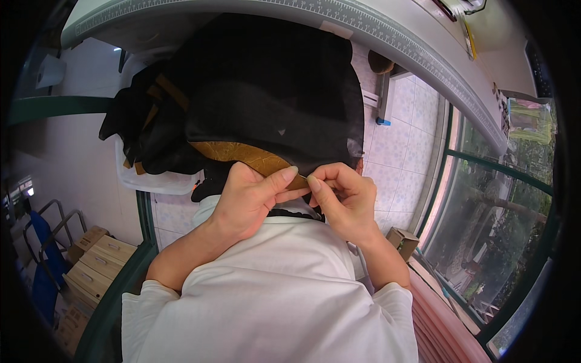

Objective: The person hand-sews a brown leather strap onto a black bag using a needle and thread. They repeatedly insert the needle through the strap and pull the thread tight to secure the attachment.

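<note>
A large black garment point(260, 85) lies spread across my lap, with a golden-brown patterned lining point(248, 156) showing along its near edge. My left hand point(251, 193) pinches this lining's edge, thumb on top and fingers underneath. Close beside it, at the same edge, my right hand point(344, 199) is closed with thumb and forefinger pressed together. A very thin pale sliver, like a needle or thread, shows between the fingertips of the two hands; its full length is hidden.
Above the garment runs a grey table edge with ruler markings point(339, 12). A white plastic bin point(130, 178) stands at the left under more black fabric with brown strips. A small cardboard box point(402, 242) is near my right elbow. Glass windows point(484, 230) line the right side.
</note>
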`<action>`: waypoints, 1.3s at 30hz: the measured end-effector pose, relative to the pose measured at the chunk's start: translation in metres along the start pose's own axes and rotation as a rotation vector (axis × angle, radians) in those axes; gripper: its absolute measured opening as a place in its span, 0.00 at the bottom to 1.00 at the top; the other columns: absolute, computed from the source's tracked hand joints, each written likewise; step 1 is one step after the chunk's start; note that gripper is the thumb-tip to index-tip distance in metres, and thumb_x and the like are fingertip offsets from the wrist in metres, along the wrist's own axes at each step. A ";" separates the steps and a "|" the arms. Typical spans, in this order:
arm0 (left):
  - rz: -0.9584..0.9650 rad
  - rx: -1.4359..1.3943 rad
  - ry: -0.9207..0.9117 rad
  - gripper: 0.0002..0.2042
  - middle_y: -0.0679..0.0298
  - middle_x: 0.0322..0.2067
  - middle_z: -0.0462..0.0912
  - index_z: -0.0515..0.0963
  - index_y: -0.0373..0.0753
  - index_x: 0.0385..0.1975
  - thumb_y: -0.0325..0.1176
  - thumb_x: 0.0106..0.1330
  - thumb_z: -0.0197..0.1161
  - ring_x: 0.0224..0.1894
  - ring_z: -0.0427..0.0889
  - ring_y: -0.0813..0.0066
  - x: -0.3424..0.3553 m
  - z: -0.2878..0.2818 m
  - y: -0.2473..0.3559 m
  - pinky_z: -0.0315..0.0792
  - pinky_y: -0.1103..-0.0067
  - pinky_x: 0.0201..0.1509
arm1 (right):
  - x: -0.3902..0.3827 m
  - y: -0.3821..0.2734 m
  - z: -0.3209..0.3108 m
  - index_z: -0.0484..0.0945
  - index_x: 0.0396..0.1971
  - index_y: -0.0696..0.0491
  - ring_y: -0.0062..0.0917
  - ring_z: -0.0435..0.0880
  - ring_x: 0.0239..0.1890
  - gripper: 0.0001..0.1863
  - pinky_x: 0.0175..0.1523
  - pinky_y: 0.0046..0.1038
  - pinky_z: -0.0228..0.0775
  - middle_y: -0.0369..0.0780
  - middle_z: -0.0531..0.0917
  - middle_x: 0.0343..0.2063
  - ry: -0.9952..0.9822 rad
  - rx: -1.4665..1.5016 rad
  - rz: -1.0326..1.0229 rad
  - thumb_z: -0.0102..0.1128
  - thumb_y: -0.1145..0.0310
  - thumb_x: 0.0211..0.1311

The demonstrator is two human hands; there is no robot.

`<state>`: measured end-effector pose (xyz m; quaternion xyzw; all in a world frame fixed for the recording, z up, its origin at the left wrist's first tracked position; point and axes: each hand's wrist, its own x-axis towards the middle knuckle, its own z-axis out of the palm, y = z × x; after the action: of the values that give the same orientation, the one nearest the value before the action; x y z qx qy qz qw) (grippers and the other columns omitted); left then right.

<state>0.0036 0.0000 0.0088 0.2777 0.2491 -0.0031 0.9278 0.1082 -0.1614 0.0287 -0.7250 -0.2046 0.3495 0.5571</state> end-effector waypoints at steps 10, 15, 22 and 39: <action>0.009 -0.014 -0.007 0.12 0.63 0.28 0.81 0.80 0.30 0.25 0.24 0.74 0.58 0.37 0.84 0.73 0.002 -0.004 -0.006 0.81 0.57 0.57 | -0.002 0.010 0.004 0.75 0.37 0.59 0.12 0.78 0.20 0.05 0.27 0.17 0.68 0.35 0.80 0.17 0.000 -0.016 -0.058 0.58 0.73 0.71; 0.010 -0.018 -0.004 0.13 0.63 0.28 0.81 0.80 0.30 0.25 0.24 0.74 0.58 0.37 0.84 0.73 0.001 -0.001 -0.004 0.80 0.57 0.57 | -0.002 0.010 0.005 0.75 0.37 0.59 0.13 0.78 0.19 0.04 0.26 0.18 0.67 0.35 0.79 0.15 -0.001 -0.066 -0.093 0.57 0.75 0.71; 0.006 -0.015 0.007 0.11 0.62 0.30 0.82 0.80 0.30 0.27 0.24 0.74 0.57 0.39 0.84 0.72 0.001 0.001 -0.004 0.80 0.57 0.58 | -0.001 0.008 0.004 0.75 0.37 0.60 0.14 0.78 0.18 0.03 0.26 0.18 0.67 0.36 0.79 0.15 -0.005 -0.090 -0.112 0.56 0.76 0.71; 0.113 0.565 0.156 0.07 0.62 0.34 0.88 0.85 0.26 0.37 0.25 0.69 0.65 0.36 0.83 0.81 0.003 -0.003 -0.009 0.79 0.83 0.42 | 0.010 -0.006 0.009 0.74 0.37 0.56 0.29 0.81 0.20 0.10 0.24 0.28 0.72 0.38 0.78 0.21 0.079 -0.773 -0.541 0.67 0.73 0.61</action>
<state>0.0037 -0.0058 0.0006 0.5378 0.2930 0.0007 0.7905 0.1091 -0.1467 0.0304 -0.8126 -0.4798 0.0619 0.3249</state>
